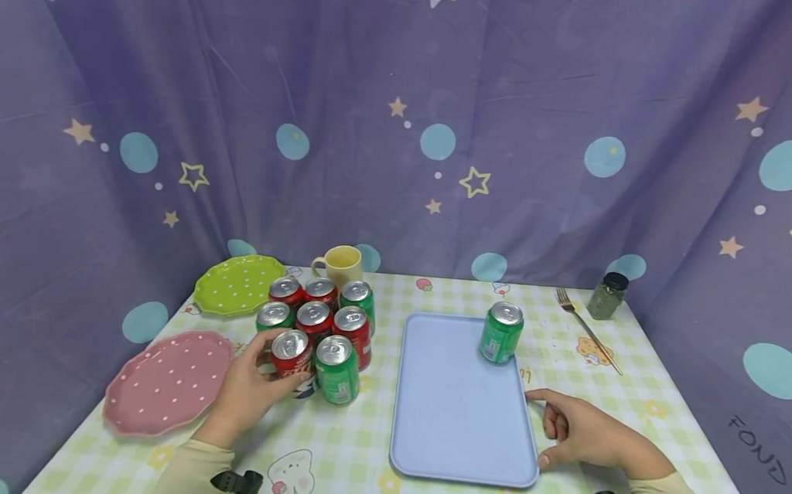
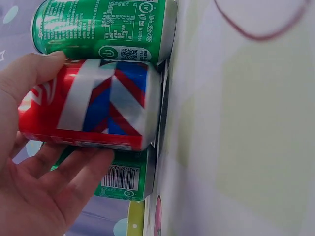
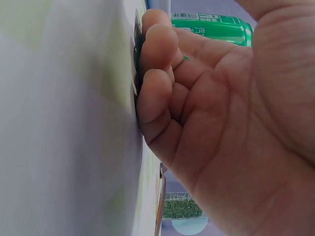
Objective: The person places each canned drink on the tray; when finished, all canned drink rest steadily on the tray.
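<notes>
My left hand (image 1: 249,384) grips a red soda can (image 1: 292,350), thumb on one side and fingers on the other. Its base shows close to the tablecloth in the left wrist view, between a green can (image 2: 106,27) and another green can behind the fingers. The held can stands at the front left of a tight group of several red and green cans. On the right, my right hand (image 1: 587,433) touches the side of a light blue tray (image 1: 463,415) with forefinger and thumb, other fingers curled under. A single green can (image 1: 502,333) stands upright at the tray's far right corner.
A pink dotted plate (image 1: 169,384) lies left of my left hand, with a green dotted plate (image 1: 239,285) farther back. Behind the cans is a yellow mug (image 1: 342,264). A fork (image 1: 588,329) and a dark-lidded jar (image 1: 607,296) are at the back right.
</notes>
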`<act>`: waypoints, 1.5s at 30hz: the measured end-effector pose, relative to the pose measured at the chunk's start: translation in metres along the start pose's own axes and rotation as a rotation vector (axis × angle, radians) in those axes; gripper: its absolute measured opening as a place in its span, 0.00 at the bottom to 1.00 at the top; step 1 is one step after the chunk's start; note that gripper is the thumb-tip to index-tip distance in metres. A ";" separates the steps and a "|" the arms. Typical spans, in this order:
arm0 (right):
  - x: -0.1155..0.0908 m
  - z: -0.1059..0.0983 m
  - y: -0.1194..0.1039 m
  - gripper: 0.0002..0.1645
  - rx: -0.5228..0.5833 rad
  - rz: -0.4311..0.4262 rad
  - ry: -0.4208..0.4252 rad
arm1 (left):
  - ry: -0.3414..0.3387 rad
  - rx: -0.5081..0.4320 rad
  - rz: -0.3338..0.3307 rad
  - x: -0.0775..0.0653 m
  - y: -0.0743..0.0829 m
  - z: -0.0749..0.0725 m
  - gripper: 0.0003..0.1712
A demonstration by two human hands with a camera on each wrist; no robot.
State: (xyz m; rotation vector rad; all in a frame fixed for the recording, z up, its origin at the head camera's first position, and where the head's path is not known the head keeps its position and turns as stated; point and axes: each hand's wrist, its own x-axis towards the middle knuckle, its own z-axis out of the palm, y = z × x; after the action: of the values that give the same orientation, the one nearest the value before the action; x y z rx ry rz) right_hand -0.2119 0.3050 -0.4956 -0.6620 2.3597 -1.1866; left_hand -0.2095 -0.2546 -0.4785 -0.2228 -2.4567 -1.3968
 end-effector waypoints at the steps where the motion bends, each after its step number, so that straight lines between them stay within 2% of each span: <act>1: 0.000 0.000 0.000 0.61 0.001 -0.001 0.000 | 0.018 -0.001 0.009 0.000 0.000 0.000 0.45; 8: -0.001 0.000 -0.002 0.60 0.001 -0.003 -0.003 | 0.168 0.032 0.075 -0.001 0.004 -0.002 0.45; 15: -0.001 -0.001 -0.002 0.60 -0.011 -0.014 -0.002 | 0.286 -0.045 0.119 0.000 0.016 -0.012 0.46; 20: -0.001 -0.002 -0.001 0.60 -0.009 -0.015 -0.002 | 0.336 -0.080 0.112 -0.004 0.051 -0.019 0.44; 22: -0.001 -0.001 -0.001 0.59 -0.012 -0.016 -0.004 | 0.348 -0.089 0.105 -0.005 0.060 -0.021 0.45; 27: -0.001 -0.001 -0.002 0.59 -0.020 -0.014 -0.011 | 0.328 -0.122 0.146 -0.003 0.061 -0.024 0.47; 33: -0.002 -0.001 -0.003 0.59 -0.029 -0.019 0.000 | 0.234 -0.157 0.235 -0.001 0.088 -0.019 0.47; 36: -0.002 -0.001 -0.003 0.59 -0.034 -0.021 0.003 | 0.196 -0.169 0.256 0.000 0.105 -0.011 0.47; 40: -0.002 -0.001 -0.004 0.59 -0.033 -0.025 0.004 | 0.167 -0.181 0.244 0.002 0.123 0.003 0.44; 45: -0.002 -0.001 -0.004 0.59 -0.030 -0.026 0.003 | 0.131 -0.220 0.227 0.008 0.136 0.025 0.42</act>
State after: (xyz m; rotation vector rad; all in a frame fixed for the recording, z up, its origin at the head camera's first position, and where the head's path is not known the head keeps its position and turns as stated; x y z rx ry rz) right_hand -0.2100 0.3046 -0.4914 -0.7037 2.3829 -1.1658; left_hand -0.1833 -0.1633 -0.3773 -0.4305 -2.0980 -1.5266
